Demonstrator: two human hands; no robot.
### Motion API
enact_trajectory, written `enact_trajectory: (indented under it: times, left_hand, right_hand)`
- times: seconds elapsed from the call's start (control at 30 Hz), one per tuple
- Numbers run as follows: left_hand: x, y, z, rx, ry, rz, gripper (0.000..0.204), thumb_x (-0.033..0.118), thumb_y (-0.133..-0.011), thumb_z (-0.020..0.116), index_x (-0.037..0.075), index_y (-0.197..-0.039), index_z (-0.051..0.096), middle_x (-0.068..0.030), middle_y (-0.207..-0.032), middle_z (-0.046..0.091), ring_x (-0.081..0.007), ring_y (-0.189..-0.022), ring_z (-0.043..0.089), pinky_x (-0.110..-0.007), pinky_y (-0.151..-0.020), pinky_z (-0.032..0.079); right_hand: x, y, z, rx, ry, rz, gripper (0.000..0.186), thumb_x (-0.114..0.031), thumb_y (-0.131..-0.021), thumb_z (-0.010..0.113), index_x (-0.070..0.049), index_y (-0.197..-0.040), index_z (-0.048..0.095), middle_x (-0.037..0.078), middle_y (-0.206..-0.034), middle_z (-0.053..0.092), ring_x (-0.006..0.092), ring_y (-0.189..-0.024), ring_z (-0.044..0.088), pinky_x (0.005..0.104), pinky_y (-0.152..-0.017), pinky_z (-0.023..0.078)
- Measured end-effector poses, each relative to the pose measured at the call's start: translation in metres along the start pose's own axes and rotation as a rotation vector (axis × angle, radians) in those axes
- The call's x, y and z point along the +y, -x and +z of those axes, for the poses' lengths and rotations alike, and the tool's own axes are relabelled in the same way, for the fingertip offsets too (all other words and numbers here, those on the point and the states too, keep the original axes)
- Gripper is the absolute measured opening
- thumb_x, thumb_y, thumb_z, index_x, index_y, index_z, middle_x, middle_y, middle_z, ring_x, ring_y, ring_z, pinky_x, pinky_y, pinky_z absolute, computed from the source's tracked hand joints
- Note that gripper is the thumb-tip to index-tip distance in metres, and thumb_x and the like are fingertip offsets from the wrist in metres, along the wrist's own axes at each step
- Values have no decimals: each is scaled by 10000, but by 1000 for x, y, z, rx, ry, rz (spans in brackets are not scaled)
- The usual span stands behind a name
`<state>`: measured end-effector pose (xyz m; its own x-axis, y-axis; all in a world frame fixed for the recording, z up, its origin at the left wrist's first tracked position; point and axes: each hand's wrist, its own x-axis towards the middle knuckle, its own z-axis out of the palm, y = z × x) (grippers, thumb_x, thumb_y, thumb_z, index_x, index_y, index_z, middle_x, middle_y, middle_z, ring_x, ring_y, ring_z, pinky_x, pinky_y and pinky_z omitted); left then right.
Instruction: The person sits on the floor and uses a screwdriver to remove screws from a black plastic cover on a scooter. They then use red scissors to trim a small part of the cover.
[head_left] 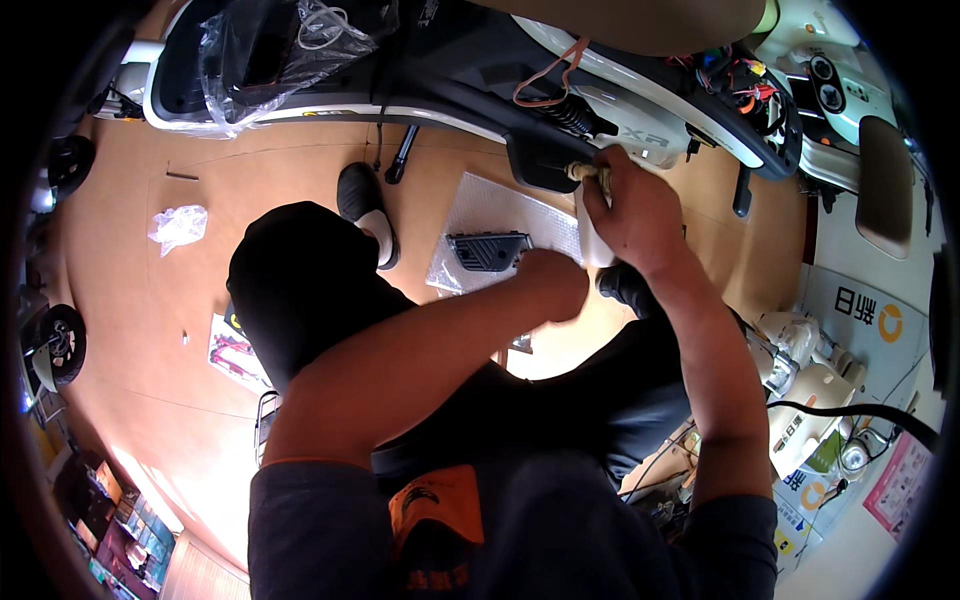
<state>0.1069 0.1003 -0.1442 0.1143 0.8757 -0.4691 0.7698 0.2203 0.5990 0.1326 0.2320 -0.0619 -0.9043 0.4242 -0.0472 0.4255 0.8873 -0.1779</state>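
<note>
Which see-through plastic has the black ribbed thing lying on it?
The flat bubble-wrap sheet: it's spread out beneath the black ribbed part. The crumpled plastic is scrunched up on the floor farther left, and the clear bag is up on the scooter.

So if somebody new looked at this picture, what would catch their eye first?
Probably the big black-and-white scooter stretching across the top of the view. Next, the right hand at its lower edge, gripping what looks like a yellowish tool handle. Near the middle, a ridged black part lies on bubble wrap, the left hand by its right end.
</note>
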Motion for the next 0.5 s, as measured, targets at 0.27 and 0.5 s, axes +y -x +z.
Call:
enact_trajectory:
  times: [0.27, 0.5]
  left_hand:
    - [-108, -89, 21, 370, 1064, -268, 284, 266, -958, 592, 50, -905, 768, -150, -883, 760, -235, -828, 753, -438, -736, 589]
    - [-31, -81, -14, 515, 1769, -284, 241, 255, -997, 559, 48, -958, 678, -59, -823, 723, -172, -687, 685, -377, -603, 529]
  right_hand:
    - [-3, 44, 13, 13, -29, -124, 323, -160, -884, 719, -122, -1184, 605, 173, -930, 715, 418, -814, 702, 512, -699, 563]
    - [10, -11, -4, -45, -52, 49, 277, -230, -914, 689, -85, -1144, 637, 222, -939, 734, 445, -893, 710, 509, -789, 563]
